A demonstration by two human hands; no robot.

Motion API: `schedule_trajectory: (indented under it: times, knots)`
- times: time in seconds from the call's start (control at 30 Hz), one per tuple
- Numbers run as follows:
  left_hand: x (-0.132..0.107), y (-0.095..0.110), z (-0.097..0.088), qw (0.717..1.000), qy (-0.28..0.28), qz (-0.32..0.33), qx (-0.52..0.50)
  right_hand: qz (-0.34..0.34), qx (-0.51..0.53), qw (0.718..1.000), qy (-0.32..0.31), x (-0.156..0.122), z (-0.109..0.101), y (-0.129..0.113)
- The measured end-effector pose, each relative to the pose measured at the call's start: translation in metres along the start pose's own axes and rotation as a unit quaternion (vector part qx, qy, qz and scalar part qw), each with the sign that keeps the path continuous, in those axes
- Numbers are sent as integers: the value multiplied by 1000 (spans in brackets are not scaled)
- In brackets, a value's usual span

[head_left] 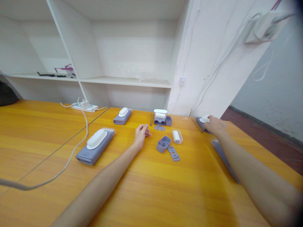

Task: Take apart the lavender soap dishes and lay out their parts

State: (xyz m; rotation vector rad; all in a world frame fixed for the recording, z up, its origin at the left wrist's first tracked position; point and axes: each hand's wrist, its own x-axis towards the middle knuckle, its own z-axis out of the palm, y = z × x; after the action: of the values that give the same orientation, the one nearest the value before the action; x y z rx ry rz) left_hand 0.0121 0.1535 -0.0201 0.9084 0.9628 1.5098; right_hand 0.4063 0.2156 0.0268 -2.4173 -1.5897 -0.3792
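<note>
My left hand [141, 135] rests on the table with its fingers loosely bent and apart, holding nothing. Close to its right are a grey-purple oval cup [163, 144], a flat slotted plate [174, 153] and a white cylinder [176, 137] in a clear cover. At the far right, the fingers of my right hand [215, 125] are closed on the white oval part [204, 119] of a grey-purple device [200, 123]; the hand hides some of it. Under my right forearm lies a long grey-purple piece [226, 160], partly covered.
Two grey-purple devices with white oval tops [97, 139] [123, 111] lie on the left. A white-topped assembly [160, 116] and a small cup [168, 121] stand at the back. A power strip [84, 107] trails a white cable [78, 145] across the table. Shelves rise behind.
</note>
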Motion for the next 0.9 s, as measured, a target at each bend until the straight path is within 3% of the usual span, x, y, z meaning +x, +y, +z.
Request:
schedule_trajectory:
  times: [0.1, 0.27, 0.6, 0.9]
  knots:
    - [0, 0, 0, 1000, -2, 2, 3, -27, -6, 999, 36, -3, -1, -4]
    - [-1, 1, 0, 1000, -2, 2, 7, -56, -13, 998, -24, 2, -1, -5]
    - [-1, 2, 0, 1000, 1, 1, 2, -73, -19, 996, -41, 4, 2, -2]
    - [0, 1, 0, 1000, 1, 0, 1, -91, 26, 995, -2, 0, -33, -31]
